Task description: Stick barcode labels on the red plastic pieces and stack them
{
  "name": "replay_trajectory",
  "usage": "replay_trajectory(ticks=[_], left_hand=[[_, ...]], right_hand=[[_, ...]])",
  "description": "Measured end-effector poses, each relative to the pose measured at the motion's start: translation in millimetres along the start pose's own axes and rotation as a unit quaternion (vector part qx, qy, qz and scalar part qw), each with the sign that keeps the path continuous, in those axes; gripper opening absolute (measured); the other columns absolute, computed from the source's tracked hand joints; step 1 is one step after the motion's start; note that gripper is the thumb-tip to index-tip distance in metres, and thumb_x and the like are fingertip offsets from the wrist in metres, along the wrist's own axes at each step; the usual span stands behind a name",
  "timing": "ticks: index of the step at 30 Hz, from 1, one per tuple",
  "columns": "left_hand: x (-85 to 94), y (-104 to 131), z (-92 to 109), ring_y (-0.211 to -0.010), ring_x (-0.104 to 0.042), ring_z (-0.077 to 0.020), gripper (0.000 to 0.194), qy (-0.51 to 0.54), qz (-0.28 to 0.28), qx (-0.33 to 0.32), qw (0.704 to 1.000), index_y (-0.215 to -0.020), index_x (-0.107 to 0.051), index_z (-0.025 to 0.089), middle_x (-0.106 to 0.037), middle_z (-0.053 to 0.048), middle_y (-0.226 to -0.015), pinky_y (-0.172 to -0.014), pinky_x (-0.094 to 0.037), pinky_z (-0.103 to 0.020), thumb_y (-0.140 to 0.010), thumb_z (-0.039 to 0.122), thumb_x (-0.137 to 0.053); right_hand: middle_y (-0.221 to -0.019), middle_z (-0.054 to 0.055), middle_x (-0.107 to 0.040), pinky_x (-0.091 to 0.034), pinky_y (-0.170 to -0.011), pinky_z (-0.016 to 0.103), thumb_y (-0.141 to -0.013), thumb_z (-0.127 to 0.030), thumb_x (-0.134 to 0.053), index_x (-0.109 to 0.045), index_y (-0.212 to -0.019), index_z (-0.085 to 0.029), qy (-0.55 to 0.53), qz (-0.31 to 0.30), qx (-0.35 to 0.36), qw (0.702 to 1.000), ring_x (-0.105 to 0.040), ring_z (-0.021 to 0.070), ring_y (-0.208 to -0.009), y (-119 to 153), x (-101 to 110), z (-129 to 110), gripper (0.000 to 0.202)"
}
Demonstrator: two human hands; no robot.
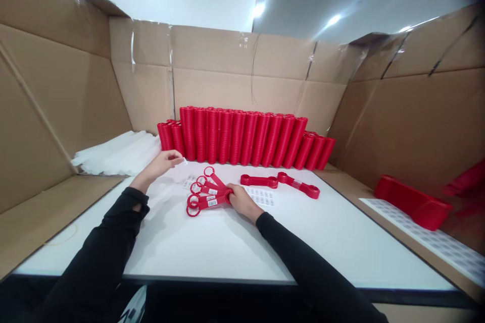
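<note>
In the head view, the left hand [166, 158] is pinching a small white label [185, 161] between thumb and fingertips, apart from the strips. The right hand [242, 201] is wrapping tightly around one end of a fan of red ring-ended strips [220, 200], whose free rings are spreading leftward over the white surface [212, 257]. Some strips are already bearing printed labels. A label sheet [267, 197] is lying partly behind the right hand, and two red strip bundles [259, 180] [299, 185] are resting beyond it. For good handling, holding the label by its edge is probably sparing its adhesive; fanning the strips evenly is likely exposing each flat band for straight, firm pressing.
</note>
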State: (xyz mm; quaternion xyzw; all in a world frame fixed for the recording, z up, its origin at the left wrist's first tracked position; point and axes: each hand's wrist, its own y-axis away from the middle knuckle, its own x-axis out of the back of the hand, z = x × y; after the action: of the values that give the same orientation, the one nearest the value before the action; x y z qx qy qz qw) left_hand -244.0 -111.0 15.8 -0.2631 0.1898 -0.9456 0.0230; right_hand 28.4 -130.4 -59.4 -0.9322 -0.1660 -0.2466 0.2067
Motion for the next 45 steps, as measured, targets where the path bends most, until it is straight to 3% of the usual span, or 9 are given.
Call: replay_trajectory(ticks=[4,7,11,23,37,45], left_hand=[[-27.6,6,9,-0.055,-0.048,-0.0099,0.028,0.085,-0.003,0.057,0.995,-0.075,-0.062,0.014,-0.06,-0.001,-0.066,-0.052,-0.037,-0.022,-0.062,0.04,-0.065],[-58.0,16,27,-0.056,-0.052,-0.0119,0.028,0.135,-0.057,0.06,0.987,-0.075,-0.063,0.013,-0.062,-0.002,-0.067,-0.053,-0.038,-0.023,-0.062,0.038,-0.065],[-81.5,29,48,-0.062,-0.057,-0.0155,0.027,0.174,-0.043,0.043,0.983,-0.071,-0.062,0.013,-0.063,-0.004,-0.07,-0.057,-0.041,-0.026,-0.062,0.038,-0.065],[-102.7,36,46,-0.062,-0.052,-0.0124,0.024,0.183,0.002,-0.015,0.983,-0.071,-0.061,0.014,-0.059,-0.001,-0.069,-0.059,-0.04,-0.023,-0.069,0.038,-0.061],[-111.4,44,52,-0.067,-0.06,-0.0165,0.028,0.297,0.002,0.056,0.953,-0.077,-0.063,0.014,-0.066,-0.005,-0.077,-0.064,-0.047,-0.028,-0.064,0.039,-0.066],[-112.7,44,52,-0.067,-0.059,-0.0157,0.026,0.3,0.007,0.052,0.952,-0.075,-0.063,0.014,-0.065,-0.004,-0.076,-0.064,-0.046,-0.027,-0.064,0.037,-0.066]], right_hand=[[-0.071,0.001,-0.06,-0.038,-0.063,0.025,-0.058,-0.003,-0.031,-0.05,-0.067,-0.017,-0.015,0.025,0.015,0.999,-0.054,0.0156,-0.069,0,0,-3,0.025],[-0.066,0.0,-0.056,-0.036,-0.058,0.024,-0.06,-0.004,-0.032,-0.046,-0.066,-0.018,-0.014,0.066,0.032,0.997,-0.051,0.0148,-0.064,0,0,-8,0.021],[-0.064,-0.001,-0.053,-0.035,-0.056,0.025,-0.062,-0.005,-0.031,-0.044,-0.067,-0.019,-0.019,0.092,0.043,0.995,-0.048,0.0143,-0.059,1,1,-13,0.02],[-0.062,-0.002,-0.049,-0.033,-0.054,0.025,-0.065,-0.009,-0.031,-0.041,-0.068,-0.02,-0.057,0.187,0.053,0.979,-0.046,0.0143,-0.058,-3,-1,-4,0.015],[-0.066,-0.001,-0.052,-0.035,-0.056,0.025,-0.065,-0.01,-0.033,-0.045,-0.073,-0.02,-0.076,0.205,0.049,0.975,-0.048,0.0149,-0.06,-3,-1,-7,0.017],[-0.066,-0.001,-0.053,-0.034,-0.055,0.026,-0.066,-0.01,-0.033,-0.048,-0.078,-0.018,-0.074,0.197,0.052,0.976,-0.048,0.0151,-0.06,-3,0,-8,0.021]])
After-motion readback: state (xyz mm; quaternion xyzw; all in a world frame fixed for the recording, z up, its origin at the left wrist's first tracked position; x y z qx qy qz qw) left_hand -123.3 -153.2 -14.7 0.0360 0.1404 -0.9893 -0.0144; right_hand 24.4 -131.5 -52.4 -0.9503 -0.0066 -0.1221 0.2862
